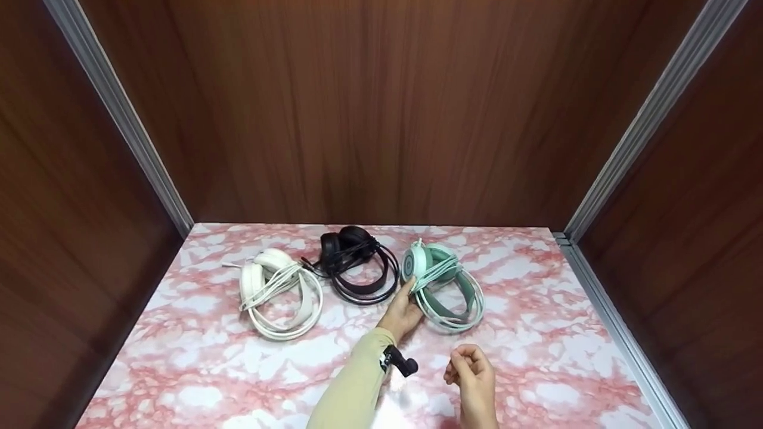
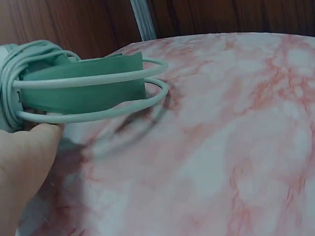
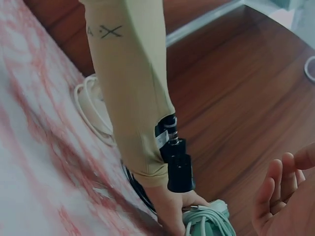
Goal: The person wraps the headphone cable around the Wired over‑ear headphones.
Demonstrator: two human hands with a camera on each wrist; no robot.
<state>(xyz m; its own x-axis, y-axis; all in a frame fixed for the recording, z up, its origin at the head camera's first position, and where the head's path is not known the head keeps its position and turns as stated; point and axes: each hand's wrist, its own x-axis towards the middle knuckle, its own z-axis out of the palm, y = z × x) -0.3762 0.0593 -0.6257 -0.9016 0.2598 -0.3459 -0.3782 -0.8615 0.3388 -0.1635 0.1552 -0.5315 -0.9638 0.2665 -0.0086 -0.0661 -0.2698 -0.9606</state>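
Note:
Mint-green headphones (image 1: 438, 285), their cable wound in a bundle about the earcups, are at the right of the row in the head view. My left hand (image 1: 403, 313) grips them at the left side, by the earcup and cable bundle. From the left wrist, the green headband (image 2: 88, 86) sits above the tabletop, a shadow beneath it. Part of that hand's fingers is hidden under the headphones. Nearer the front, my right hand (image 1: 472, 375) is raised with its fingers loosely curled and nothing in them; the right wrist view shows these fingers (image 3: 276, 184) too.
Black headphones (image 1: 360, 286) lie left of the green ones, and white headphones (image 1: 280, 333) farther left, each with a bundled cable. The pink-and-white marbled table (image 1: 197, 357) is walled by brown wood panels (image 1: 369, 119) with metal corner rails (image 1: 650, 113).

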